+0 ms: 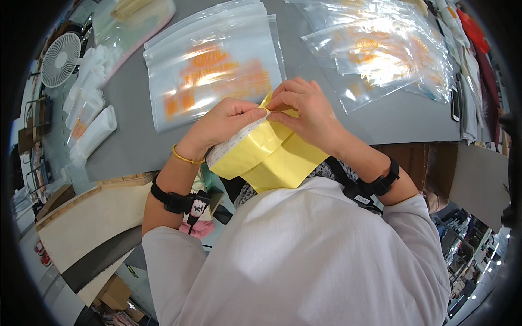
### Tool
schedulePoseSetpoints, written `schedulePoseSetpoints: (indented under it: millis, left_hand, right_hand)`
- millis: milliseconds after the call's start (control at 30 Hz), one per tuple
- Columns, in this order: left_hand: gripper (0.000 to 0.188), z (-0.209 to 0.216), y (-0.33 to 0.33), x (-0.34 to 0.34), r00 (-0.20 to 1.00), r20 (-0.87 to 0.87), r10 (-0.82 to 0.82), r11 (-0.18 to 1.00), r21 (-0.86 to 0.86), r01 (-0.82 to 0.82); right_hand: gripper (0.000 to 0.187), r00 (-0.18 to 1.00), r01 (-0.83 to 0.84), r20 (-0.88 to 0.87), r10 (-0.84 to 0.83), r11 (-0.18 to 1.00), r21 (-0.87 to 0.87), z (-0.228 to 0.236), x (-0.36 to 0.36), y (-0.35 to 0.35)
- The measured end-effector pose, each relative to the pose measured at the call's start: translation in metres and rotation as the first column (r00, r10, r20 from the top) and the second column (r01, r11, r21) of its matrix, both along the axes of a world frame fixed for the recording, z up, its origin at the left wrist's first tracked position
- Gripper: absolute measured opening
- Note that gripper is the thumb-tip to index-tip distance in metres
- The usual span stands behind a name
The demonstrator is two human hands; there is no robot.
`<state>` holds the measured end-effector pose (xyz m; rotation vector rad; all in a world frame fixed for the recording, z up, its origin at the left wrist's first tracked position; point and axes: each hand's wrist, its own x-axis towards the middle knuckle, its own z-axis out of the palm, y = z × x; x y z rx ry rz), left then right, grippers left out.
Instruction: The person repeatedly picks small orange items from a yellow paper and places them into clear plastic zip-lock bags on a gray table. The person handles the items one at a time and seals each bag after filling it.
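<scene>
Both hands meet at the near edge of the grey table, over a folded yellow strip of what looks like label backing paper (280, 165). One band of it is white with rows of small dark print. My left hand (228, 122) is closed, its thumb and fingers pinching the strip's upper edge. Opposite it, my right hand (307, 111) pinches the same edge with thumb and forefinger, the other fingers curled. A small yellow tip sticks up between the fingertips. Just beyond the hands lies a stack of clear plastic bags (212, 65) with orange print.
More clear printed bags (375, 54) lie in a loose pile at the right of the grey table (125, 144). Rolled white plastic (95, 133) and a white fan (61, 60) are at the left. A cardboard box (443, 168) stands below the table's right edge.
</scene>
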<state>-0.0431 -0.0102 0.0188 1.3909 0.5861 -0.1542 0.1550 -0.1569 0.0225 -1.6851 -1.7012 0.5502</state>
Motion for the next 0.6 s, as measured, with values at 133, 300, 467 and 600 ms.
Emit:
schedulePoseSetpoints:
  millis: [133, 300, 467, 600]
  left_hand:
    - [0.035, -0.003, 0.004, -0.002, 1.0, 0.004, -0.014, 1.0, -0.027, 0.014]
    - [0.026, 0.019, 0.021, -0.011, 0.982, -0.024, -0.187, 0.824, 0.54, 0.17]
    - [0.024, 0.035, 0.023, -0.01, 0.866, 0.059, -0.497, 0.337, 0.933, 0.13]
    - [0.025, 0.02, 0.01, 0.008, 0.841, 0.077, -0.536, 0.255, 0.964, 0.075]
  right_hand:
    - [0.01, 0.999, 0.024, -0.041, -0.026, 0.998, -0.05, -0.001, -0.005, 0.0]
    - [0.01, 1.0, -0.003, -0.01, 0.004, 0.996, 0.09, 0.012, 0.004, -0.001]
    - [0.014, 0.924, 0.238, -0.285, -0.256, 0.966, -0.097, 0.005, 0.046, 0.026]
    - [0.02, 0.924, 0.183, -0.28, -0.262, 0.943, -0.278, -0.028, 0.045, 0.042]
